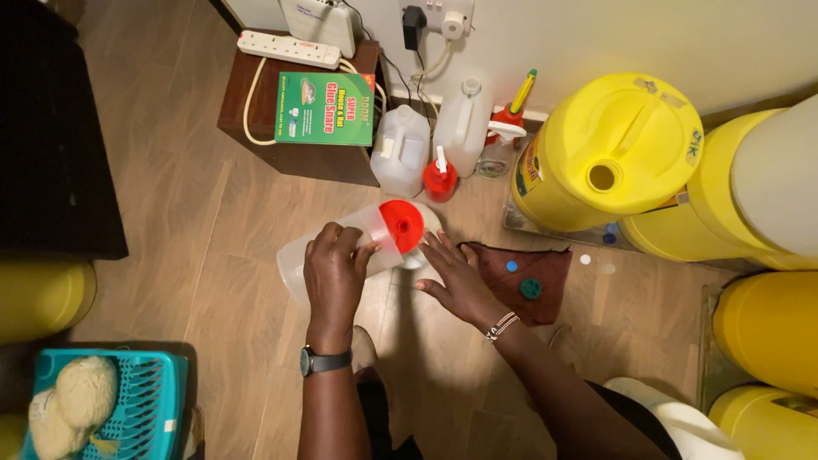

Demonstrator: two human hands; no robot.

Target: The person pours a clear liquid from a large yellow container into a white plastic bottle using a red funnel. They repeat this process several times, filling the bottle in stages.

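A translucent plastic bottle [300, 262] lies tilted on the wooden floor with a red funnel [400, 225] at its mouth. My left hand [334, 271] grips the bottle's neck part from above; a dark watch sits on that wrist. My right hand [457, 277] is flat with fingers spread, just right of the funnel, fingertips close to the bottle's mouth. It rests beside a dark brown cloth [530, 271] that carries a small blue cap [511, 266] and a teal cap [531, 288].
Large yellow jerrycans [613, 153] crowd the right side. Two white jugs [400, 149], a red pump bottle [440, 179] and a spray bottle [498, 149] stand by the wall. A wooden stool [294, 153] holds a green box and a power strip. A teal basket [128, 396] sits bottom left.
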